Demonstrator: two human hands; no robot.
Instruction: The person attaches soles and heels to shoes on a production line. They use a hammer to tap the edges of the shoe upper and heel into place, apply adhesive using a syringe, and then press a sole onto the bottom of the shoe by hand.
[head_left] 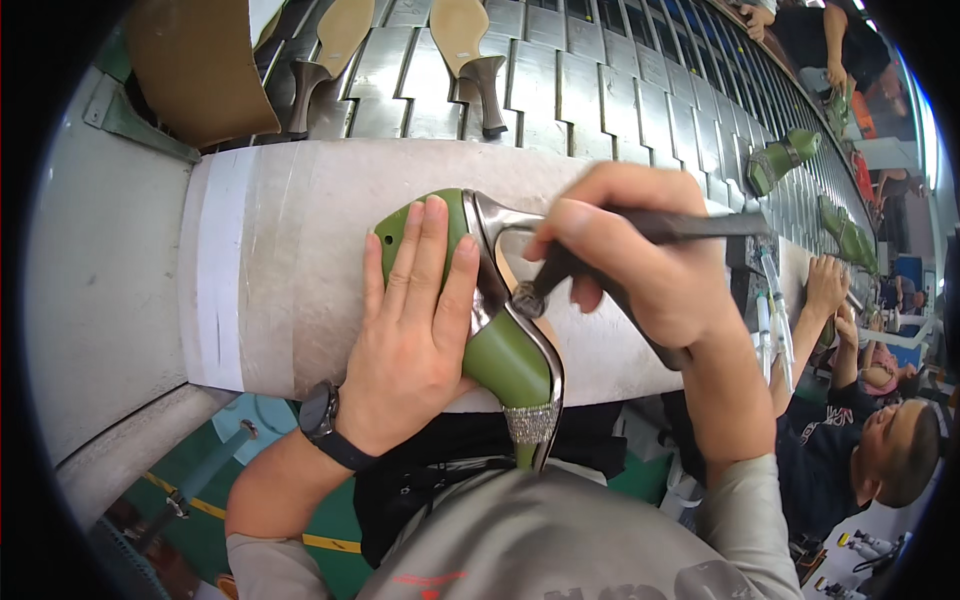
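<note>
A high-heeled shoe on a green last lies on its side on a pale padded work surface, toe toward me. It has shiny bronze straps, a glittering band near the toe and a metallic heel pointing right. My left hand presses on the last from the left, its fingers stretched over the green side and its thumb mostly hidden. In my right hand is a dark hammer-headed tool, closed in the fingers. Its round face meets or hovers at the shoe's sole edge; blur hides which.
Beyond the pad runs a slatted metal conveyor carrying two tan soles with bronze heels. More green lasts stand farther right. A cardboard box is at upper left. Close on my right, a co-worker reaches toward the line.
</note>
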